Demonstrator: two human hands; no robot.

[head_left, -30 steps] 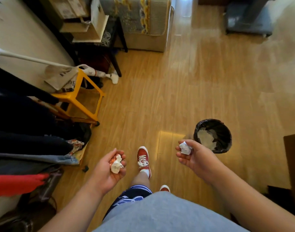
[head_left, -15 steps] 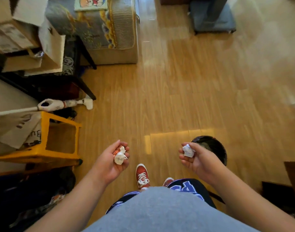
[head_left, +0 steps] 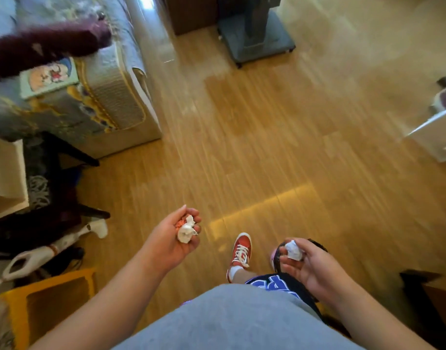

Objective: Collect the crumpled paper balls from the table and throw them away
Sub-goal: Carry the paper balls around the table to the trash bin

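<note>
My left hand (head_left: 171,241) is palm up over the wooden floor, fingers curled around a white and orange crumpled paper ball (head_left: 185,229). My right hand (head_left: 310,267) is palm up at lower right and holds a small white crumpled paper ball (head_left: 294,250) at its fingertips. The black-lined trash bin (head_left: 277,256) lies directly under the right hand and is almost wholly hidden by it; only a sliver of its dark rim shows. No table is in view.
A red sneaker (head_left: 241,252) steps between my hands. A sofa (head_left: 95,97) stands at upper left, a yellow stool (head_left: 19,304) and a white handheld vacuum (head_left: 52,248) at lower left. A grey wheeled base (head_left: 254,39) is at the top, a white box (head_left: 434,132) at right.
The view has swung and I have walked toward the bin; it has slid from beyond my right hand to underneath it. Both hands still hold their paper balls.
</note>
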